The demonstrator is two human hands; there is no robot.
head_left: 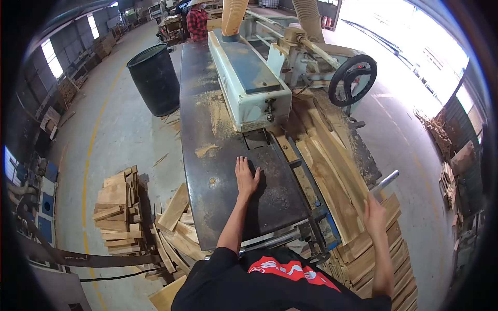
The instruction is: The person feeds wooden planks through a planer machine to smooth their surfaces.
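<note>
My left hand (247, 178) lies flat on the dark metal table (207, 223) of a saw machine, fingers spread and pointing at the saw's pale housing (264, 106). Nothing is in it. On the right, my right hand (373, 213) is at the near end of a long wooden board (345, 166), its fingers partly hidden. Beside that board, nearer the blade slot, lies a second rough-edged board (327, 192). Both boards lie lengthwise on the machine, to the right of a metal guide rail (306, 189).
Stacked boards (397, 269) stand at lower right. Wood pieces (116, 207) are piled on the floor at left, near a black barrel (154, 80). A black handwheel (353, 80) sticks out at upper right. Beyond the machine stands a person in a red checked shirt (197, 23).
</note>
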